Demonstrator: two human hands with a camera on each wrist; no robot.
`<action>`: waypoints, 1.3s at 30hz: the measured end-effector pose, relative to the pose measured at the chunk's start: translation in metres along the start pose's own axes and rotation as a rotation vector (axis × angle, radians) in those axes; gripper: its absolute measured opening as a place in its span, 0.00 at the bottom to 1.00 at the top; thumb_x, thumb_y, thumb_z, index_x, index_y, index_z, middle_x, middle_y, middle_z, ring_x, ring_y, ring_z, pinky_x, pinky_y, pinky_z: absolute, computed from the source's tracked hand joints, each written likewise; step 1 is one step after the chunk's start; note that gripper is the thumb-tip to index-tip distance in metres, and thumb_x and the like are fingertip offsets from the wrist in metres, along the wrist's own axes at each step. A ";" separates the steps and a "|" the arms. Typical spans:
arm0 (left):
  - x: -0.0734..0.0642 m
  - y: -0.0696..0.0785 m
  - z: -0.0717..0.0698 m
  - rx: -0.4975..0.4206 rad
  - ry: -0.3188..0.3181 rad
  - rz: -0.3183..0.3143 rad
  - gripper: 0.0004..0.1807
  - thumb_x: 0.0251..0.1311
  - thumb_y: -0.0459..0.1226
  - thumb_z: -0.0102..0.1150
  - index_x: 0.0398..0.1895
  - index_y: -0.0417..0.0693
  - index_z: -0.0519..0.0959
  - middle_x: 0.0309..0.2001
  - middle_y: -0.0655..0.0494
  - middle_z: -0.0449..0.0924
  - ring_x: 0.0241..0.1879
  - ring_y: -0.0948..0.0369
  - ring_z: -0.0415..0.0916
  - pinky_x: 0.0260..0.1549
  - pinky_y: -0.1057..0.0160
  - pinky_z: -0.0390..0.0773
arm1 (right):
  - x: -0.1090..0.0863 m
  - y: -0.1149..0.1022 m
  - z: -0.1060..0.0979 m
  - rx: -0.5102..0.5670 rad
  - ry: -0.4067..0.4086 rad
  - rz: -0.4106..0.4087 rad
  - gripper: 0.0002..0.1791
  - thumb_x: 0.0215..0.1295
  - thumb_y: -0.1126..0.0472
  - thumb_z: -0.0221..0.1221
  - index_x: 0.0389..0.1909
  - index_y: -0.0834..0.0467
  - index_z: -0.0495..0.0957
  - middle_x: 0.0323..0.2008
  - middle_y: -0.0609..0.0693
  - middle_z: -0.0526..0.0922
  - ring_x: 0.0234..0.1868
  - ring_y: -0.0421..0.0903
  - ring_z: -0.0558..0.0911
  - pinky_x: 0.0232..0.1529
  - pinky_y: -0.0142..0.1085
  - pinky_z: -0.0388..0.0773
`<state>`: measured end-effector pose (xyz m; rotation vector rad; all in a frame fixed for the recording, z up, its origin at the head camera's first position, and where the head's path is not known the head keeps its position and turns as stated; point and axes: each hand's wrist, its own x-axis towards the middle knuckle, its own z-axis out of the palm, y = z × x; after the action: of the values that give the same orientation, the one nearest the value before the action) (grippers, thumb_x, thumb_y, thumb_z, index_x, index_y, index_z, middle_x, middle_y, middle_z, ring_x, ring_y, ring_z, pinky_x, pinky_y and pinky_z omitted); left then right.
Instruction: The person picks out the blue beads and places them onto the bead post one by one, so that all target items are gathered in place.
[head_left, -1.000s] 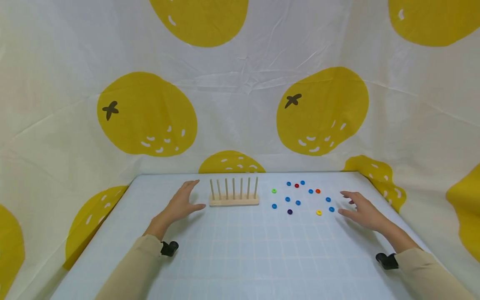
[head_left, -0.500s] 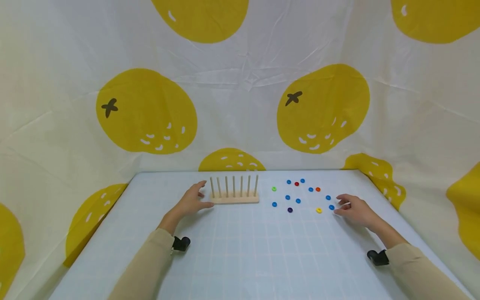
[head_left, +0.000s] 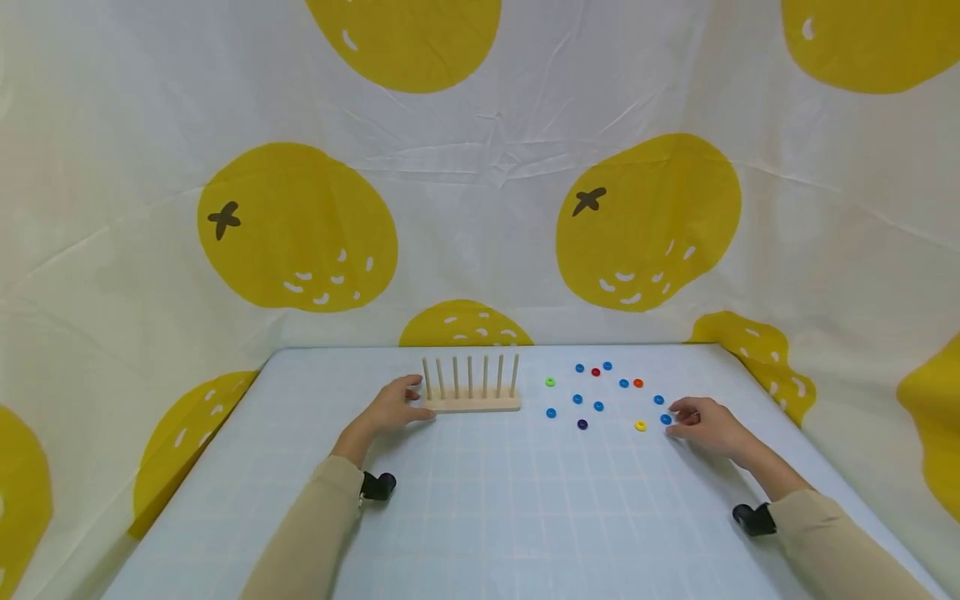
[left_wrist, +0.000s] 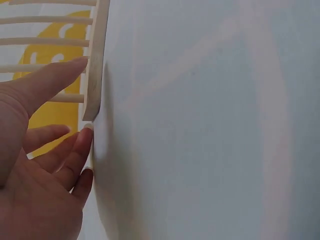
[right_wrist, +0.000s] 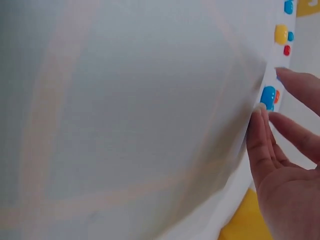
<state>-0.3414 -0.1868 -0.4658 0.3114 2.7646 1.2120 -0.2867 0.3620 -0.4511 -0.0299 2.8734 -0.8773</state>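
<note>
A wooden peg rack [head_left: 474,403] with several upright pegs stands at the back middle of the table. My left hand [head_left: 393,407] is at its left end, thumb and fingers spread apart. In the left wrist view the thumb [left_wrist: 60,76] overlaps the rack's base [left_wrist: 95,65], and the other fingers are by its end; I cannot tell whether they touch. On the right, my right hand [head_left: 708,427] is beside a blue ring bead [head_left: 666,419]. Its fingers are parted, with the blue bead [right_wrist: 268,95] just beyond the fingertips in the right wrist view.
Several more small ring beads lie right of the rack, among them a yellow bead [head_left: 641,426], a dark purple bead [head_left: 582,424], a green bead [head_left: 551,382] and an orange-red bead [head_left: 638,383]. A fruit-print curtain [head_left: 480,217] rises behind the table [head_left: 525,508].
My left hand has moved right to the rack's left end. My right hand has moved left, closer to the blue bead, its thumb and fingers drawing nearer together. Rack and beads stay put.
</note>
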 end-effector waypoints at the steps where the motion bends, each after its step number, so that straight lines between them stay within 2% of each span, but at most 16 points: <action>1: 0.000 0.000 0.000 -0.005 0.004 0.001 0.44 0.56 0.38 0.76 0.72 0.31 0.65 0.65 0.35 0.73 0.60 0.44 0.75 0.61 0.45 0.75 | 0.001 0.000 0.000 0.001 -0.003 -0.003 0.27 0.66 0.56 0.68 0.58 0.69 0.76 0.43 0.57 0.81 0.42 0.52 0.76 0.44 0.41 0.80; 8: 0.002 -0.005 0.005 -0.054 0.039 -0.014 0.40 0.55 0.37 0.77 0.69 0.33 0.70 0.59 0.37 0.78 0.59 0.44 0.75 0.61 0.45 0.74 | 0.003 0.000 0.003 0.022 -0.016 -0.023 0.21 0.66 0.58 0.68 0.54 0.66 0.78 0.39 0.54 0.80 0.39 0.51 0.75 0.40 0.39 0.78; 16: 0.005 -0.006 0.010 -0.087 0.065 -0.065 0.38 0.52 0.39 0.79 0.65 0.36 0.75 0.59 0.38 0.77 0.60 0.44 0.73 0.63 0.43 0.71 | 0.006 -0.001 0.008 0.037 -0.005 -0.022 0.15 0.67 0.60 0.67 0.47 0.65 0.79 0.34 0.53 0.78 0.35 0.50 0.75 0.35 0.37 0.77; 24: 0.009 -0.008 0.011 -0.116 0.064 -0.035 0.34 0.52 0.39 0.79 0.62 0.37 0.78 0.60 0.40 0.77 0.61 0.44 0.71 0.66 0.43 0.67 | 0.007 -0.006 0.003 -0.005 -0.001 -0.022 0.11 0.68 0.61 0.66 0.41 0.65 0.80 0.32 0.53 0.79 0.34 0.49 0.75 0.37 0.38 0.78; 27: 0.009 -0.006 0.011 -0.140 0.061 -0.032 0.34 0.53 0.39 0.79 0.63 0.37 0.78 0.60 0.40 0.77 0.61 0.44 0.70 0.66 0.42 0.67 | 0.006 -0.007 0.001 -0.017 0.007 -0.022 0.11 0.68 0.61 0.66 0.41 0.66 0.79 0.31 0.53 0.78 0.33 0.49 0.75 0.36 0.38 0.78; 30: 0.007 -0.005 0.011 -0.159 0.064 -0.059 0.34 0.52 0.38 0.79 0.63 0.38 0.78 0.60 0.41 0.77 0.62 0.45 0.70 0.67 0.43 0.66 | 0.006 -0.009 0.001 -0.011 0.006 -0.027 0.11 0.69 0.61 0.65 0.41 0.67 0.79 0.32 0.52 0.79 0.33 0.48 0.76 0.36 0.38 0.79; 39: 0.005 -0.004 0.013 -0.142 0.082 -0.077 0.33 0.53 0.38 0.78 0.63 0.38 0.78 0.60 0.41 0.77 0.62 0.45 0.70 0.68 0.42 0.65 | 0.000 -0.013 0.004 0.040 0.046 -0.048 0.13 0.70 0.61 0.63 0.45 0.68 0.78 0.31 0.52 0.82 0.31 0.47 0.79 0.35 0.36 0.82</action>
<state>-0.3442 -0.1789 -0.4778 0.1443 2.7108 1.4230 -0.2863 0.3488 -0.4467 -0.0761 2.9076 -0.9568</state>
